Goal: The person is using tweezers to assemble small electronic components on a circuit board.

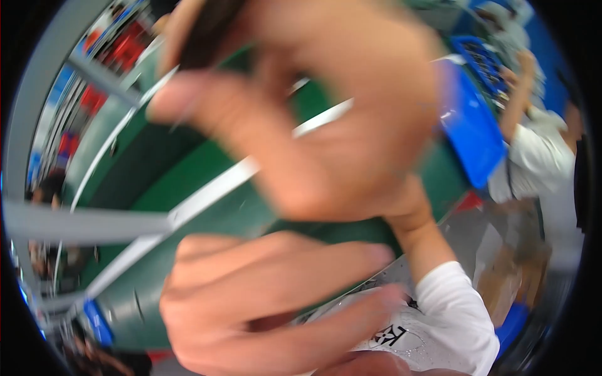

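While I monitored the work area through the head camera, a straight white bar (216, 190) crossed the green work surface (244, 216) diagonally and served as my reference. The right hand (376, 119) was raised in front of the bar and covered part of its upper end. Its fingers were curled toward the thumb, leaving a gap through which the bar and the green surface showed. A dark object (213, 31) sat gripped between those fingers and the thumb, above the bar; blur prevented me from identifying its type, and its top ran out of view. The left hand (269, 294) was below the bar, near the right hand. Its fingers were loosely extended and slightly spread; I could not tell whether anything lay on their hidden side. To the right of the bar I registered a blue tray (480, 141) and, farther right, a person (545, 150) in a white top. A grey metal rail (94, 222) met the bar from the left.
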The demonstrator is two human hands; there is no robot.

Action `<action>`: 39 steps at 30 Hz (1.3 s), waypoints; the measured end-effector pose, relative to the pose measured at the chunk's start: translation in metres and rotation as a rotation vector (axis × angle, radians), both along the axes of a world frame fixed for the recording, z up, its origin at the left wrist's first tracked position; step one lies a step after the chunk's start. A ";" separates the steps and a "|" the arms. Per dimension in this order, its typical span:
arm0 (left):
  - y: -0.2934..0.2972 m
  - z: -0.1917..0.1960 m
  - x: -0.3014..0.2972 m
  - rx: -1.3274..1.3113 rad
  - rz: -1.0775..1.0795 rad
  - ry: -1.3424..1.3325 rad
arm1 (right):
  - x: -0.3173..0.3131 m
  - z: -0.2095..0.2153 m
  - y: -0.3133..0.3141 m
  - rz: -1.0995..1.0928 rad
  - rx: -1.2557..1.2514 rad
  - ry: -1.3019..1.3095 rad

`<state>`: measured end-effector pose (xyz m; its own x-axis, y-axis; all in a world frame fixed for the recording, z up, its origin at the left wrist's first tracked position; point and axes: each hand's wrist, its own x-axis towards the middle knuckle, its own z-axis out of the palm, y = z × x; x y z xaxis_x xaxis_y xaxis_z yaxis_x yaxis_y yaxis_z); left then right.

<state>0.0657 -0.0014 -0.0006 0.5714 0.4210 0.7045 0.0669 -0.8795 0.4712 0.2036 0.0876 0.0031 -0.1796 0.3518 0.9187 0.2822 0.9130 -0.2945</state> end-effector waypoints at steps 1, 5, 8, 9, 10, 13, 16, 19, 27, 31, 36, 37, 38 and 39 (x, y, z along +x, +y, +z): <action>-0.007 0.009 -0.011 -0.047 0.023 0.095 | -0.007 0.000 -0.003 0.101 -0.043 0.043; -0.025 0.024 -0.026 -0.227 0.245 0.110 | -0.018 -0.005 -0.007 0.292 -0.154 0.147; -0.036 0.029 -0.025 -0.367 0.321 0.073 | -0.019 -0.007 -0.010 0.333 -0.217 0.186; -0.037 0.031 -0.023 -0.401 0.332 0.059 | -0.016 -0.007 -0.011 0.333 -0.223 0.197; -0.037 0.034 -0.021 -0.429 0.336 0.045 | -0.017 -0.005 -0.012 0.327 -0.225 0.207; -0.036 0.026 -0.029 -0.492 0.378 0.038 | -0.041 -0.026 -0.011 0.351 -0.254 0.265; -0.005 0.002 -0.052 -0.031 0.266 -0.120 | -0.034 -0.026 -0.007 0.215 -0.071 0.189; 0.001 -0.019 -0.052 0.208 0.414 -0.314 | -0.031 -0.036 -0.006 0.082 0.002 0.044; -0.009 -0.029 -0.050 0.542 0.959 -0.567 | -0.031 -0.034 0.001 0.053 0.268 0.204; -0.011 -0.025 -0.049 0.458 0.898 -0.681 | 0.002 -0.036 -0.002 -0.055 0.196 -0.003; 0.039 -0.035 -0.045 0.256 0.956 -0.452 | 0.049 -0.138 0.047 -0.102 -0.058 0.078; 0.059 -0.045 -0.046 0.163 0.936 -0.435 | 0.054 -0.162 0.047 -0.122 -0.266 0.130; 0.081 -0.059 -0.050 0.002 0.972 -0.325 | 0.059 -0.184 0.051 -0.098 -0.462 0.227; 0.104 -0.078 -0.054 -0.165 1.008 -0.209 | 0.058 -0.202 0.057 0.013 -0.577 0.411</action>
<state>0.0115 0.1028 -0.0783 -0.2253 0.7352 0.6393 0.6378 -0.3847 0.6672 0.2619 0.1448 -0.1992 0.1341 0.8030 0.5806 0.0350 0.5817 -0.8126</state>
